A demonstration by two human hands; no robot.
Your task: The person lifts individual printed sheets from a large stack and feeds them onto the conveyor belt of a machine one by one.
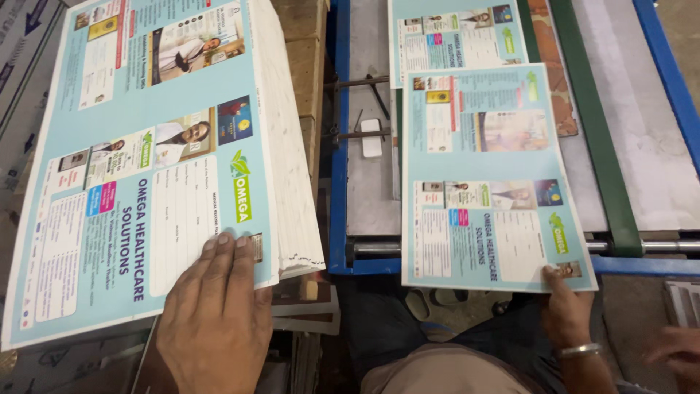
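My left hand (pixel 215 321) lies flat on the near right corner of a thick stack of light blue printed sheets (pixel 146 146), fingers together on the top sheet, gripping nothing. My right hand (pixel 565 314), with a metal bangle on the wrist, pinches the near right corner of a single printed sheet (pixel 488 175). That sheet lies on the grey machine bed (pixel 372 197), with its near edge hanging over the blue frame. A second, matching sheet (pixel 456 36) lies farther along the bed, partly under the first.
The bed has a blue frame (pixel 339 146). A green belt (pixel 598 131) runs diagonally at the right, above a metal roller bar (pixel 656 246). Another person's hand (pixel 674 350) shows at the lower right edge. Cardboard boxes (pixel 22 44) stand at the far left.
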